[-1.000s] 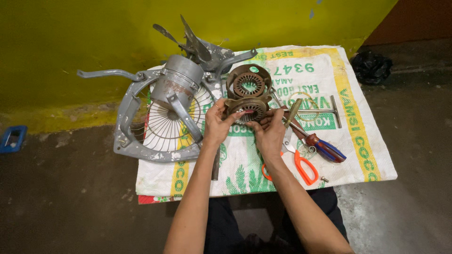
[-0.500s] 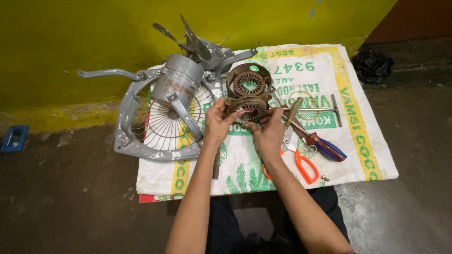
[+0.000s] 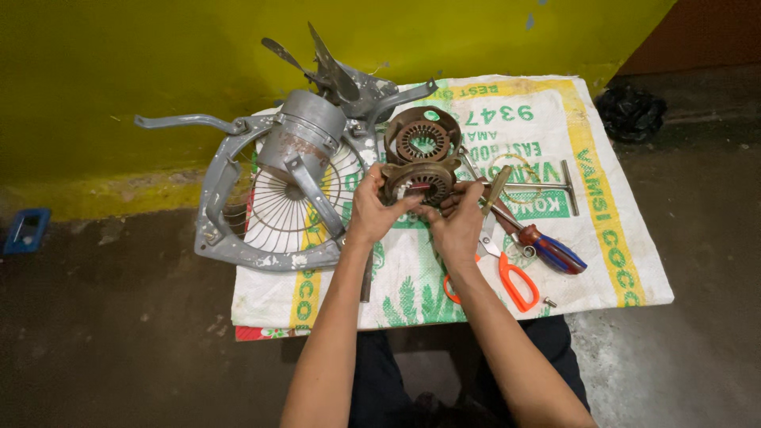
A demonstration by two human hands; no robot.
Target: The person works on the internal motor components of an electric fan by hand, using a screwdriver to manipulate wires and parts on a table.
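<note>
My left hand and my right hand both grip a round brown motor stator with copper windings, holding it just above the white woven sack. A second rusty round motor part lies right behind it on the sack. To the left lies a grey exhaust fan frame with a wire grille, a grey cylindrical motor housing and grey blades.
To the right of my hands lie orange-handled scissors, a screwdriver with a red and blue handle, a T-shaped metal wrench and a small screw. A yellow wall rises behind. A blue object and a black bag sit on the floor.
My hands have shifted slightly on the stator, turning it a little. Nothing else has moved.
</note>
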